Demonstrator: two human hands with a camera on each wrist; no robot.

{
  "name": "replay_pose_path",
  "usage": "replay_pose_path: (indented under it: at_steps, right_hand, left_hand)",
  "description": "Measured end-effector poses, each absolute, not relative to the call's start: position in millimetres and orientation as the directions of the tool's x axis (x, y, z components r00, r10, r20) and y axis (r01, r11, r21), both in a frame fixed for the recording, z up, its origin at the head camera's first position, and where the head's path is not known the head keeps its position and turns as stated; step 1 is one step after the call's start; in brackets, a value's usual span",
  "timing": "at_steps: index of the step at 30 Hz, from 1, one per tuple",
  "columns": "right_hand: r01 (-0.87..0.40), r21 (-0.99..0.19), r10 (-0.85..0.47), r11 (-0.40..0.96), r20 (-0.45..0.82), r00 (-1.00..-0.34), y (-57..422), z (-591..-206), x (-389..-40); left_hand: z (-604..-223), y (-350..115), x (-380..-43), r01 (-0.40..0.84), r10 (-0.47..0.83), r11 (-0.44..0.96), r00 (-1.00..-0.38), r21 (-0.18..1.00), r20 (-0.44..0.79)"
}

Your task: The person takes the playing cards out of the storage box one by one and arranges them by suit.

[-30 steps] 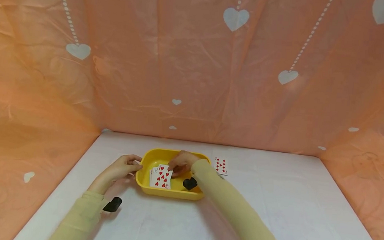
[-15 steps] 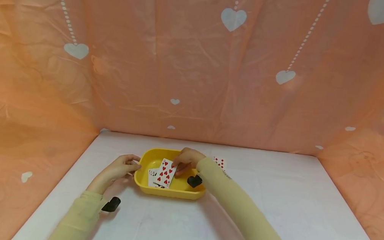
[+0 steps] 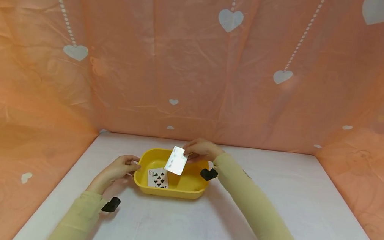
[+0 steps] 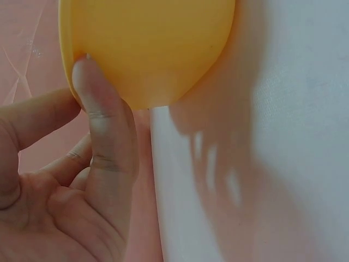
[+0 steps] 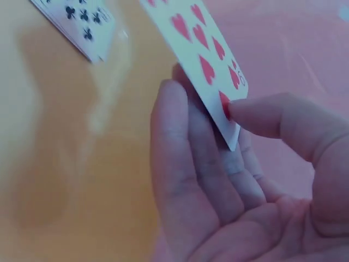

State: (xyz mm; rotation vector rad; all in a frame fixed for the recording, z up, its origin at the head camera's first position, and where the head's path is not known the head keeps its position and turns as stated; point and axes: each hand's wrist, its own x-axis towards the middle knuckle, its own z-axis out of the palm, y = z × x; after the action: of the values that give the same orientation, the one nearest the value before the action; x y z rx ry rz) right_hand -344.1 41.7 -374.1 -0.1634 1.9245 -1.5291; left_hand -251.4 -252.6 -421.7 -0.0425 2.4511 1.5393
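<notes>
A yellow plastic basin [image 3: 178,194] sits on the white table. At its left end my left hand [image 3: 123,168] pinches the rim, the thumb [image 4: 101,103] against the outer wall and a finger behind the edge. My right hand [image 3: 204,150] holds a hearts playing card [image 3: 176,160] by one corner, raised over the basin. Glare washes out its face in the head view, but red hearts show in the right wrist view, where the thumb [image 5: 267,114] presses on the face and the fingers lie behind. Face up in the basin's left part lies a small stack of cards with a clubs card [image 3: 158,179] on top.
The white table [image 3: 155,223] runs back to an orange cloth wall [image 3: 195,78] with pale hearts, and cloth also hangs on both sides. A sliver of another card [image 3: 211,164] shows beside the basin, mostly behind the right wrist.
The right hand has lifted the hearts card off the stack and moved it up and to the right, uncovering the clubs card. The left hand has stayed at the basin's rim.
</notes>
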Motion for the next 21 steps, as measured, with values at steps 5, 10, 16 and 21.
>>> replay_pose_path:
  at_steps: [5, 10, 16, 21]
  right_hand:
    - [0.256, -0.934, -0.477, 0.249, -0.348, -0.807, 84.4, -360.2, -352.0]
    - [0.192, -0.95, -0.476, 0.248, -0.292, -0.83, 135.6, -357.1, -359.9]
    - [0.175, -0.964, -0.45, 0.199, -0.249, -0.858, 194.1, -372.7, -363.1]
    - [0.21, -0.971, -0.468, 0.114, -0.239, -0.851, 229.4, -398.9, -362.5]
  left_hand:
    - [-421.5, -251.5, -250.7, -0.159, 0.097, 0.454, -0.969, 0.877, -0.226]
    - [-421.9, -250.7, -250.5, -0.17, 0.089, 0.46, -0.968, 0.871, -0.236]
    - [-422.7, -250.1, -251.2, -0.183, 0.078, 0.465, -0.966, 0.866, -0.246]
    - [-423.5, -250.7, -250.1, -0.186, 0.075, 0.468, -0.966, 0.864, -0.248]
